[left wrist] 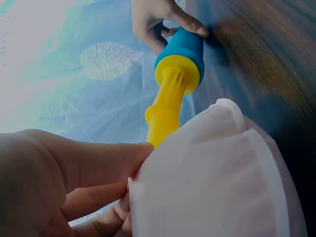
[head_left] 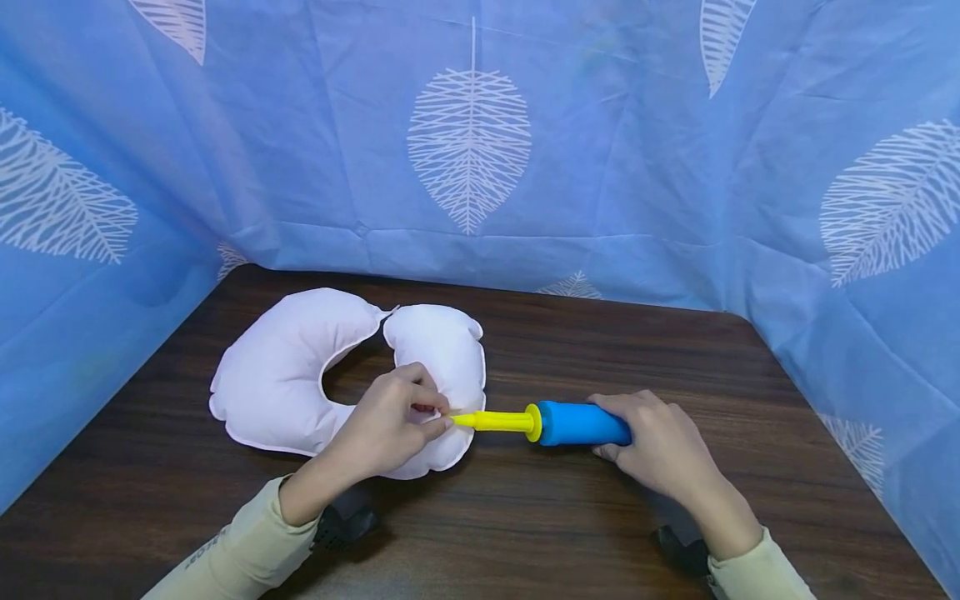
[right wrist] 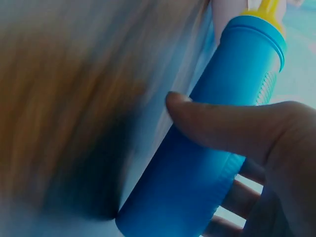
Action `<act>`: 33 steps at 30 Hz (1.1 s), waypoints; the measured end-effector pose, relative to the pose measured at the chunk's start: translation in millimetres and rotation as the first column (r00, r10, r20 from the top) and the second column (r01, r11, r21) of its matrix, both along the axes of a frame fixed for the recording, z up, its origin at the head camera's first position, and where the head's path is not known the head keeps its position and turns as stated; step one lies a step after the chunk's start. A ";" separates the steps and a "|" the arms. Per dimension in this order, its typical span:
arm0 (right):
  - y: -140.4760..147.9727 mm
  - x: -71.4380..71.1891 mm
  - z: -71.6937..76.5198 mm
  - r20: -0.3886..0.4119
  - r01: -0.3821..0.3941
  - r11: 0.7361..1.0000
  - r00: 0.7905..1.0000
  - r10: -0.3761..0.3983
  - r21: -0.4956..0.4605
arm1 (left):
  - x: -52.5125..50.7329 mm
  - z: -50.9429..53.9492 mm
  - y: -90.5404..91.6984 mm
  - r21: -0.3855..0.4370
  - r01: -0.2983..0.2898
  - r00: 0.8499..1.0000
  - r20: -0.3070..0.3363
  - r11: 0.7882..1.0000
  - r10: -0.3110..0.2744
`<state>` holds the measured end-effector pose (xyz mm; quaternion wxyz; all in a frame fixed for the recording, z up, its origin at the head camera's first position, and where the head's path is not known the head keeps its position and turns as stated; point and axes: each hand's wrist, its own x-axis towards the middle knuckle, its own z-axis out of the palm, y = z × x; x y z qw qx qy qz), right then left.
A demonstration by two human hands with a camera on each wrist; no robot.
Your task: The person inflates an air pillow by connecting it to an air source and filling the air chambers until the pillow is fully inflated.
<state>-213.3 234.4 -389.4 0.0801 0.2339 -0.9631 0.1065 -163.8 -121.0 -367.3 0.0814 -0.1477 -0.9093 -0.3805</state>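
Note:
A pale pink inflatable neck pillow [head_left: 272,379], plump and U-shaped, lies on the table's left half. My left hand [head_left: 390,421] pinches the pillow between thumb and fingers where the yellow nozzle of a hand pump meets it; the nozzle's tip and the valve are hidden. Held by its blue barrel in my right hand [head_left: 660,442], the hand pump [head_left: 577,423] points left at the pillow. In the right wrist view, the thumb [right wrist: 217,123] lies across the barrel and the other fingers curl behind it. The left wrist view shows the yellow nozzle [left wrist: 165,111] beside the left thumb.
The dark wood-grain table [head_left: 525,533] has rounded far corners. Blue cloth [head_left: 600,167] with white leaf prints hangs behind it and along both sides. Dark camera mounts sit at both wrists.

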 end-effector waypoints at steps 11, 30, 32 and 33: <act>19.2 -6.0 -3.6 0.041 0.075 0.997 0.996 -0.074 -0.031 | -1.9 1.4 -0.4 0.013 0.013 1.000 0.015 1.000 -0.013; 27.6 -13.9 -1.6 0.085 0.135 0.990 0.988 -0.132 -0.038 | -0.3 1.2 -3.8 0.030 0.002 1.000 0.016 1.000 -0.002; 13.0 -8.8 -1.7 0.065 0.095 0.995 0.994 -0.092 -0.042 | -0.7 2.5 -3.7 0.025 0.005 1.000 0.015 1.000 -0.005; 6.5 -6.4 -1.7 0.055 0.075 0.996 0.996 -0.073 -0.043 | -0.9 3.2 -3.6 0.022 0.006 1.000 0.017 1.000 -0.006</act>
